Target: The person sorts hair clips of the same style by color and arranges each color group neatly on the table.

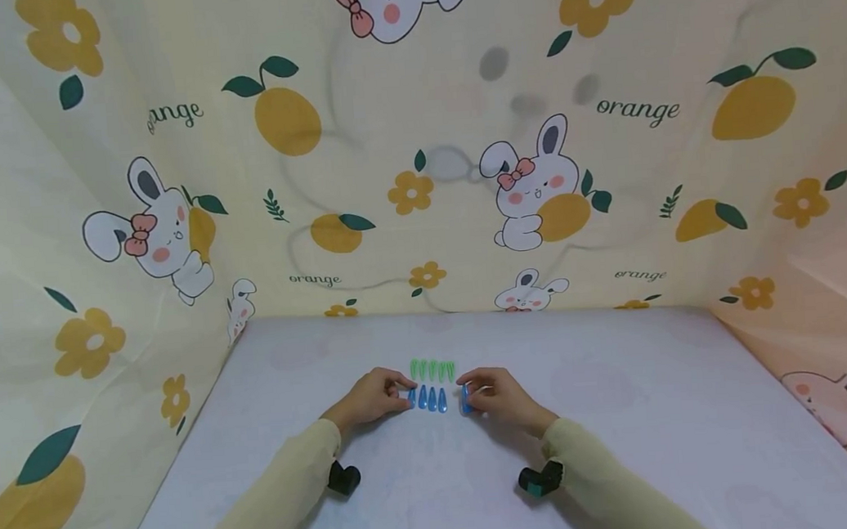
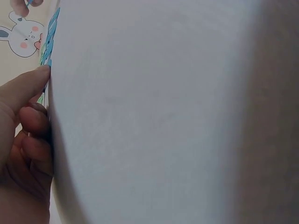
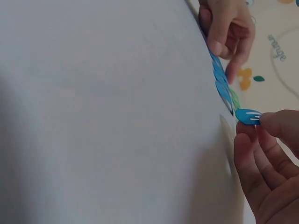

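My right hand (image 1: 502, 397) pinches a blue snap hair clip (image 3: 247, 116) between thumb and fingers, just off the right end of a row. That row is several blue snap hair clips (image 1: 432, 399) lying side by side on the table. At its left end my left hand (image 1: 372, 396) has thumb and forefinger on the two ends of the outermost blue clip (image 1: 412, 397). Behind the blue row lies a row of several green snap hair clips (image 1: 432, 369). The left wrist view shows the left thumb (image 2: 30, 86) against the blue clips, whose far parts are partly hidden.
A white cloth covers the table (image 1: 439, 485). Patterned fabric (image 1: 385, 136) with rabbits and oranges hangs behind and on both sides. Each sleeve carries a small black device at the wrist, one on the left (image 1: 344, 477) and one on the right (image 1: 542, 479).
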Motion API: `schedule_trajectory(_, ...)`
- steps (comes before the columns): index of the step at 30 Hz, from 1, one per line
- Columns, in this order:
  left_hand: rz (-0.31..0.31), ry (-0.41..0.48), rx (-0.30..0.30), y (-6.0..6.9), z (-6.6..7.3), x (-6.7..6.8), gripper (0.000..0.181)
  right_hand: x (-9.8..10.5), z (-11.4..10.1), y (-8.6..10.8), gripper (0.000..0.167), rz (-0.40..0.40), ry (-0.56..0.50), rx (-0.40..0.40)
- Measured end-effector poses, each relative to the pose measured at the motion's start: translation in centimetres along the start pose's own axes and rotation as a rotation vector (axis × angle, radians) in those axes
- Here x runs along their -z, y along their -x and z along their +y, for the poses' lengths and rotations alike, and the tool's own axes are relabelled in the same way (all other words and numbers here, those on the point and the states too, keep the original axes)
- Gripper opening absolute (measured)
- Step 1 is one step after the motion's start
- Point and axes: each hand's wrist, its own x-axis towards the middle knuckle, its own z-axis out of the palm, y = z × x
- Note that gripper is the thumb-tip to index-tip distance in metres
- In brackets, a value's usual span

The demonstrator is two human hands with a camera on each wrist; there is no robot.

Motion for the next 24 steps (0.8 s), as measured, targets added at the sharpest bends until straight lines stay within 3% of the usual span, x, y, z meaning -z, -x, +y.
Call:
schedule_trajectory(11,0.011,-0.024,0.004,0.0,0.1,-0.1,0.031,-1.7,-0.9,-1.4,0.031,0.016,0.037,-0.023)
schedule_trajectory(24,0.003,-0.024,-0.013,-0.2,-0.2,0.0,0.031,-2.7,-1.2,-1.7,0.03,0.119,0.165,-0.101)
